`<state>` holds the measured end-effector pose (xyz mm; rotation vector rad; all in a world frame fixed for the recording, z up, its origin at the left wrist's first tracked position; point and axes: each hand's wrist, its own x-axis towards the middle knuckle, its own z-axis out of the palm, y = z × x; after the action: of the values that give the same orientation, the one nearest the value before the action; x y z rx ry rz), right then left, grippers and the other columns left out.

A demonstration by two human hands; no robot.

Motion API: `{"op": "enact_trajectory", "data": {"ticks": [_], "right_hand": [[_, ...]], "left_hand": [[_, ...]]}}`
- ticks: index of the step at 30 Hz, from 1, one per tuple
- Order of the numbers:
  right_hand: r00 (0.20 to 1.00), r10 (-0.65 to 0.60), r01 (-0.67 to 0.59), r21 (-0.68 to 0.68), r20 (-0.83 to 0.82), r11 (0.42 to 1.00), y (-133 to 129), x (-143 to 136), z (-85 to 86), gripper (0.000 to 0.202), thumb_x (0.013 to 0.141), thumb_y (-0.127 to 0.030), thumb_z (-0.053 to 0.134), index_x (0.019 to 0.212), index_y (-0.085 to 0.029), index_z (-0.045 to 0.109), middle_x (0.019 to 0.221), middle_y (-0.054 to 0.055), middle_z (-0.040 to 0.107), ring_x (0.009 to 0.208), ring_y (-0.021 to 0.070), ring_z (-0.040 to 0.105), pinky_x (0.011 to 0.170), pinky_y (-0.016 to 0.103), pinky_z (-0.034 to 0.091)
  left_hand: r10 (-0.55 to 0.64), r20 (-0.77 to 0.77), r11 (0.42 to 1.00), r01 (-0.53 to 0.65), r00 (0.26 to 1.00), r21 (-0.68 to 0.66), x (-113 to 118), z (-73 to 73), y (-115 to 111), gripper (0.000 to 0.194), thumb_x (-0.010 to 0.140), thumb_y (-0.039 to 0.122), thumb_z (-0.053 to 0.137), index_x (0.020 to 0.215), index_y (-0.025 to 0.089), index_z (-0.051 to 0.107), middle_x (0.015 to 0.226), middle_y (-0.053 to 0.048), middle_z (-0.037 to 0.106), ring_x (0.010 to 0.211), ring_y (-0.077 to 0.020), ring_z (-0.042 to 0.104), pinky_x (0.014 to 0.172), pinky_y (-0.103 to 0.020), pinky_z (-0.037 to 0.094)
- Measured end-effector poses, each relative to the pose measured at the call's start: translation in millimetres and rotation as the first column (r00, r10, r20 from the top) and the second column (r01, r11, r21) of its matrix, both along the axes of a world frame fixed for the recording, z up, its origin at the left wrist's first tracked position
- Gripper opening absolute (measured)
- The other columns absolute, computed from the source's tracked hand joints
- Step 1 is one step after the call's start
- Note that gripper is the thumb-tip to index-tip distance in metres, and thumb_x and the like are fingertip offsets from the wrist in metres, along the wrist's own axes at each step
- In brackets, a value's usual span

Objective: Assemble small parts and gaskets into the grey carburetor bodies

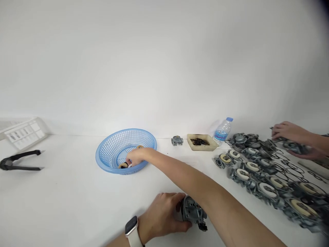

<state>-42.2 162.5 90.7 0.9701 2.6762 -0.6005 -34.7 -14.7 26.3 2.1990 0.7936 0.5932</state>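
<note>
A grey metal carburetor body (pixel 192 210) lies at the bottom centre, its open cavity facing up. My left hand (pixel 166 214), with a watch on the wrist, grips its left side between thumb and fingers. My right arm crosses over toward the blue plastic basket (pixel 101 156). Inside the basket, my right hand (pixel 135 156) has its fingers drawn together at small cream and black parts (pixel 123 165); what exactly they pinch is too small to make out.
Right of centre stand a lone metal part (pixel 177 140), a tray of black rings (pixel 202 142) and a water bottle (pixel 223 130). Rows of carburetors (pixel 267 189) fill the right side. Another person's hands (pixel 293 132) hold a part there. Black-handled pliers (pixel 20 161) lie far left beside a white box (pixel 25 133).
</note>
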Motion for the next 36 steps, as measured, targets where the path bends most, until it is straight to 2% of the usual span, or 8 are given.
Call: {"op": "enact_trajectory", "data": {"ticks": [4,8,12,17,21,24,31,36], "right_hand": [[1.0,0.014,-0.012,-0.096,0.015,0.995,9,1,3.5,0.025,0.1,-0.035,0.063,0.111,-0.013,0.067,0.11,0.005,0.069,0.093,0.0205,0.069,0.08,0.037,0.06],[0.992,-0.017,-0.006,-0.182,-0.126,0.983,18,24,26.7,0.016,0.093,-0.029,0.072,0.098,-0.013,0.068,0.087,0.0,0.069,0.073,0.0135,0.067,0.067,0.027,0.056],[0.934,-0.139,0.052,-0.259,-0.33,0.964,6,70,59.5,0.014,0.086,-0.026,0.075,0.092,-0.015,0.068,0.079,-0.002,0.069,0.07,0.0112,0.066,0.065,0.021,0.053],[0.855,-0.305,0.151,-0.362,-0.419,0.92,-37,150,83.8,0.032,0.086,-0.033,0.073,0.112,-0.015,0.066,0.083,0.002,0.072,0.071,0.0131,0.068,0.07,0.025,0.056],[0.869,-0.373,0.211,-0.436,-0.327,0.875,-75,203,80.1,0.041,0.081,-0.037,0.079,0.113,-0.014,0.069,0.086,0.006,0.075,0.07,0.016,0.07,0.065,0.025,0.054],[0.884,-0.384,0.235,-0.458,-0.267,0.857,-98,226,73.7,0.04,0.083,-0.037,0.076,0.115,-0.015,0.073,0.092,0.009,0.076,0.078,0.0184,0.071,0.069,0.026,0.054],[0.856,-0.457,0.328,-0.429,-0.241,0.841,-135,249,64.7,0.036,0.086,-0.037,0.07,0.119,-0.021,0.075,0.091,0.006,0.075,0.081,0.0189,0.068,0.068,0.027,0.051],[0.814,-0.502,0.338,-0.465,-0.292,0.818,-148,256,53.0,0.034,0.082,-0.041,0.076,0.11,-0.022,0.078,0.087,0.004,0.074,0.082,0.0196,0.068,0.076,0.03,0.054]], "left_hand": [[0.004,-0.028,1.0,-0.005,1.0,-0.008,0,0.8,0,0.04,0.068,0.032,0.085,0.103,0.027,0.066,0.085,0.004,0.069,0.068,-0.0164,0.06,0.062,-0.024,0.04],[0.015,-0.055,1.0,-0.015,0.998,-0.005,0,1.1,0,0.032,0.07,0.033,0.083,0.094,0.025,0.064,0.083,0.004,0.068,0.067,-0.0164,0.059,0.061,-0.024,0.038],[0.023,-0.075,1.0,-0.023,0.997,0.0,0,-0.7,-1,0.042,0.07,0.036,0.083,0.108,0.026,0.066,0.085,0.004,0.069,0.069,-0.0175,0.06,0.062,-0.025,0.038],[0.016,-0.092,1.0,-0.018,0.996,-0.012,-1,-0.8,0,0.057,0.071,0.037,0.082,0.124,0.027,0.064,0.089,0.002,0.07,0.073,-0.0191,0.062,0.064,-0.026,0.041],[-0.002,-0.088,0.999,-0.001,0.996,-0.032,-2,5.5,1,0.059,0.071,0.041,0.083,0.126,0.027,0.064,0.092,0.001,0.071,0.074,-0.0195,0.064,0.065,-0.026,0.043],[-0.008,-0.071,0.999,0.005,0.997,-0.049,-3,10.3,0,0.062,0.073,0.051,0.081,0.128,0.027,0.063,0.093,0.001,0.07,0.069,-0.0181,0.062,0.063,-0.026,0.044],[0.041,-0.045,0.998,-0.043,0.998,-0.044,-5,13.7,0,0.058,0.083,0.056,0.072,0.13,0.025,0.061,0.097,-0.002,0.07,0.066,-0.016,0.058,0.063,-0.026,0.043],[0.037,-0.037,0.999,-0.038,0.999,-0.032,-4,11.7,0,0.052,0.078,0.045,0.079,0.124,0.026,0.064,0.093,0.001,0.067,0.066,-0.0143,0.056,0.063,-0.025,0.043]]}}
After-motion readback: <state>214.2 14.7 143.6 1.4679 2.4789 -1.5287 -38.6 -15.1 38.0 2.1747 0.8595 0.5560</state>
